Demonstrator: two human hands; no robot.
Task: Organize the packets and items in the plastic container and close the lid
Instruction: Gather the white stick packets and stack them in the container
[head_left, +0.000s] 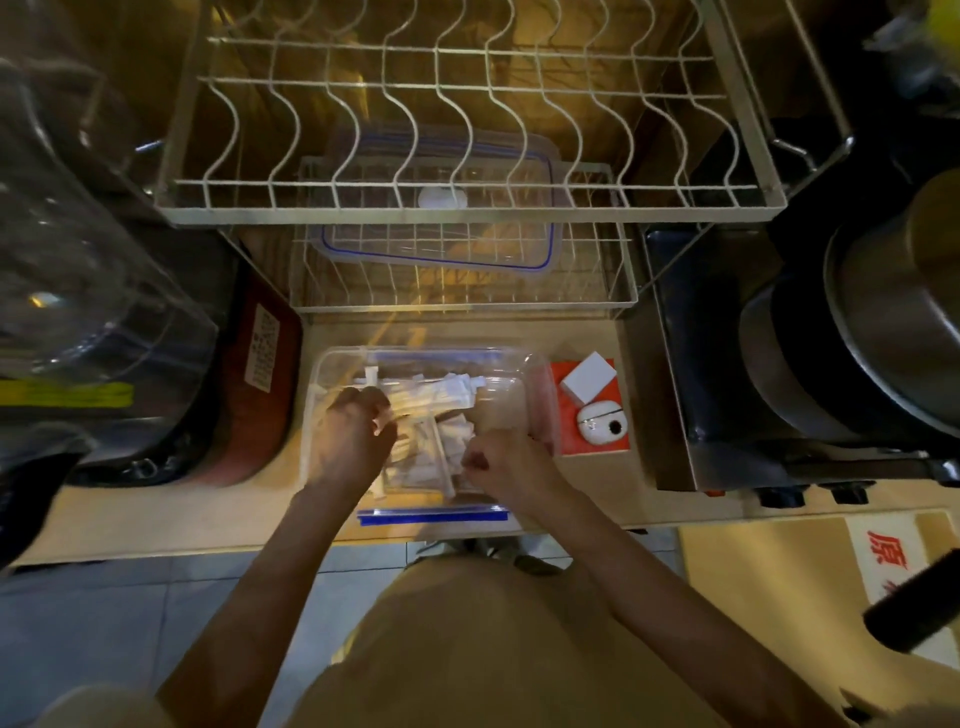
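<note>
A clear plastic container (506, 382) with blue clips stands open on the counter's front edge, holding several white packets (436, 397). My left hand (353, 439) is inside it on the left, fingers closed on a bundle of long white packets. My right hand (501, 462) is at the container's right side, fingers curled on small packets; exactly what it holds is hidden. The clear lid (441, 239) with a blue seal lies on the lower shelf of the wire dish rack behind the container.
A white wire dish rack (467, 202) overhangs the counter behind the container. An orange box (618, 444) with a white cube and an earbud case sits to the right. A stove with steel pots (857, 332) stands far right, a red appliance (260, 395) to the left.
</note>
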